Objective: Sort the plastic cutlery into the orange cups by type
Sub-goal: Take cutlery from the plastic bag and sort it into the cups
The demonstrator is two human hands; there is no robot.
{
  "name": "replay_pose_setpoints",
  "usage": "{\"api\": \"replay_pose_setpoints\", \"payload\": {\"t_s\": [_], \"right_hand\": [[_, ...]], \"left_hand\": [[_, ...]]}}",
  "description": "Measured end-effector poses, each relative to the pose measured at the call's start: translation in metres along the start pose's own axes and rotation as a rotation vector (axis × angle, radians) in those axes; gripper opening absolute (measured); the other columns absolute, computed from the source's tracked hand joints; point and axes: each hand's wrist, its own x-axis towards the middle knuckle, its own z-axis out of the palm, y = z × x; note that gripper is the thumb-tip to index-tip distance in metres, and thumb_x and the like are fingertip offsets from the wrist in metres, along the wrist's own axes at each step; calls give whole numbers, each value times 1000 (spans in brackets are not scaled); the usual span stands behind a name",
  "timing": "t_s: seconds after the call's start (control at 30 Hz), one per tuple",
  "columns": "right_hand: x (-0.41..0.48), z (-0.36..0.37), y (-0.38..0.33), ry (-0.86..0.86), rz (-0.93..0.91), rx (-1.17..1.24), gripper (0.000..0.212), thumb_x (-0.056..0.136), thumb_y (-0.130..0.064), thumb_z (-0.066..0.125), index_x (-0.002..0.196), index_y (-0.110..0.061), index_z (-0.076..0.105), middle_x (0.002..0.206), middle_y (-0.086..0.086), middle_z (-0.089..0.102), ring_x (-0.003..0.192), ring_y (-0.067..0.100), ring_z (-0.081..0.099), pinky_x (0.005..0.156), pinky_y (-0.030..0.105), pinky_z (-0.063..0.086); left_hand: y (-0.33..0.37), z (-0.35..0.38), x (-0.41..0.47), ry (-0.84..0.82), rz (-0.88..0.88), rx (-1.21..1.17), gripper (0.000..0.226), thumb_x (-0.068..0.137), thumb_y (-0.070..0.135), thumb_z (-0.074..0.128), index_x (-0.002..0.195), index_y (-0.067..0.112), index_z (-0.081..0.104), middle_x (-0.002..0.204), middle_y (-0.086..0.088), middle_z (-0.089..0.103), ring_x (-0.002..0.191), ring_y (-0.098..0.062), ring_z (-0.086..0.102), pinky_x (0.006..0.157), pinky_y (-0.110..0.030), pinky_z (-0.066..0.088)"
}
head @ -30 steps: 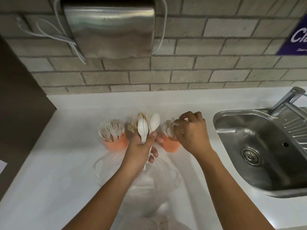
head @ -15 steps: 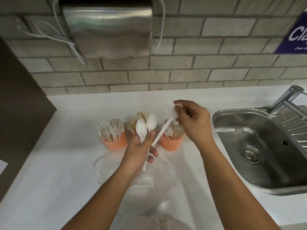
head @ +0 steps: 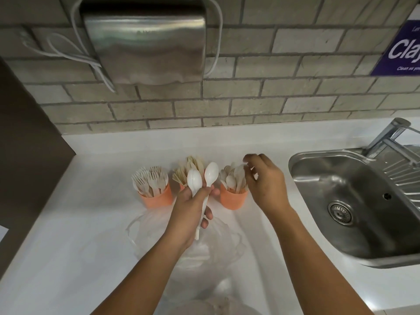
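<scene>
Three orange cups stand in a row on the white counter. The left cup (head: 156,200) holds forks, the middle cup (head: 181,186) is mostly hidden behind my left hand and holds beige cutlery, and the right cup (head: 233,200) holds spoons. My left hand (head: 189,210) grips a small bunch of white plastic spoons (head: 211,171) by their handles, bowls up, in front of the middle cup. My right hand (head: 267,185) hovers just right of the spoon cup with its fingers loosely curled and nothing visible in them.
A crumpled clear plastic bag (head: 181,248) lies on the counter under my forearms. To the right sits a steel sink (head: 354,223) with a tap (head: 386,137). A metal wall dispenser (head: 145,44) hangs on the brick wall, and a dark panel (head: 25,142) borders the left.
My right hand took one white spoon from the bunch, carried it over the right cup and let it go into the cup. My left hand stayed put with the remaining spoons.
</scene>
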Motion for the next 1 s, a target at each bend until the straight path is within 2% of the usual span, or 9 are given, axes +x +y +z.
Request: {"api": "replay_pose_setpoints", "payload": {"t_s": [0.1,0.2,0.33,0.43,0.53,0.63,0.73,0.8,1.0], "right_hand": [[-7,12,4,-49,-53,-182,12,84,-7,67,88,-15,74,84,3,65,71,31,57,60,38,45],[-9,13,0,-69,-30,-264,14,85,-18,63,84,-19,78,97,2,66,87,32,53,68,41,46],[0,3,-26,42,63,45,25,89,-31,58,100,-21,79,105,0,63,95,20,49,83,29,41],[10,-11,-49,-100,201,344,16,95,-27,66,106,-24,77,97,-10,66,87,6,58,80,22,47],[13,-16,-57,-265,278,516,12,94,-19,68,101,-27,74,73,-13,67,66,11,63,69,37,58],[19,-21,-53,-124,359,604,16,96,-16,64,97,-28,74,72,-2,72,63,24,69,66,44,60],[29,-36,-42,122,401,631,21,100,-11,59,105,-22,77,85,1,73,61,19,70,63,37,56],[32,-42,-31,192,332,544,24,101,-10,58,111,-21,77,96,2,71,63,18,71,65,37,59],[15,-25,-9,134,3,208,33,94,2,64,119,-16,77,89,1,59,71,17,66,70,34,56]], "left_hand": [[-1,0,0,4,20,7,15,104,26,61,109,16,71,106,0,78,51,-13,51,44,-24,34],[-2,-1,0,10,45,22,19,102,30,64,110,15,73,100,1,77,52,-12,52,43,-23,34],[-3,0,0,5,65,47,24,101,33,66,111,12,73,86,5,71,51,-13,50,41,-23,31],[-2,3,-1,-20,75,53,24,101,34,66,109,12,71,80,8,68,49,-14,48,41,-21,29],[-1,6,-2,-49,74,66,21,101,35,65,99,15,71,78,9,68,49,-14,47,41,-21,28],[-2,4,-1,-39,51,78,31,102,39,63,90,11,66,66,-6,54,46,-14,34,41,-21,22],[-3,-3,3,-12,8,-5,39,104,39,58,108,0,63,80,-12,41,51,-13,21,45,-24,13],[-3,-7,4,-18,-36,-89,26,104,32,51,110,10,64,78,-4,46,48,-10,22,45,-23,11],[-5,-5,4,-63,-86,-234,21,101,23,38,103,14,57,75,-1,51,41,-8,23,36,-15,15]]}}
